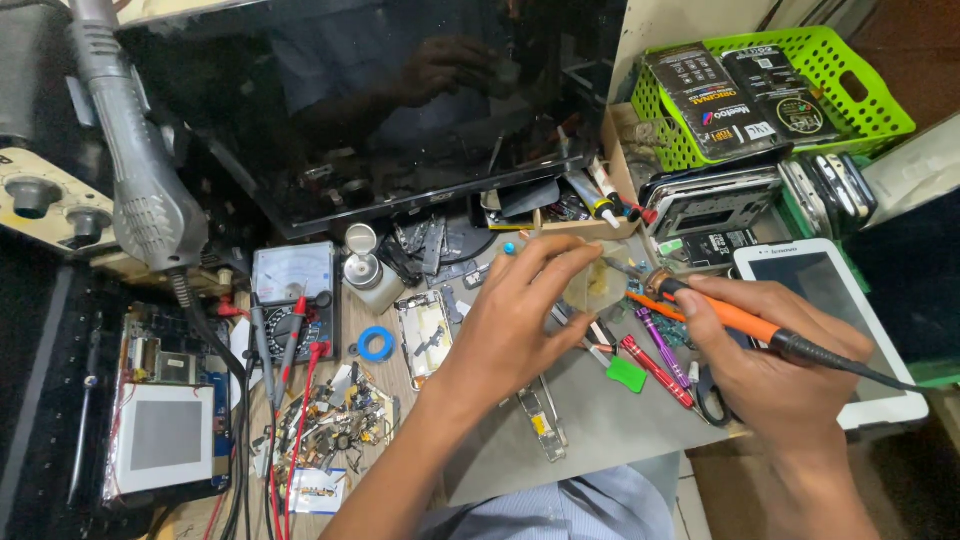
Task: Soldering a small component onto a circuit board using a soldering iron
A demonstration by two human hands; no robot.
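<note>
My right hand (780, 365) grips an orange soldering iron (735, 318) with a black cable; its tip points left toward a small round translucent pot (598, 285). My left hand (525, 315) holds that pot from the left with thumb and fingers, above the grey work mat (600, 425). A blue-tipped tool (510, 248) shows just above my left fingers. Red and purple screwdrivers (655, 360) and a green pick (627, 374) lie under the iron.
A dark monitor (380, 110) stands at the back. A grey hot-air gun (135, 170) hangs at left above a multimeter (293, 290) with red probes. A white tablet (830, 290), a green basket (800, 80) of boxes, an opened phone (425, 335) and scattered parts (340, 420) surround the mat.
</note>
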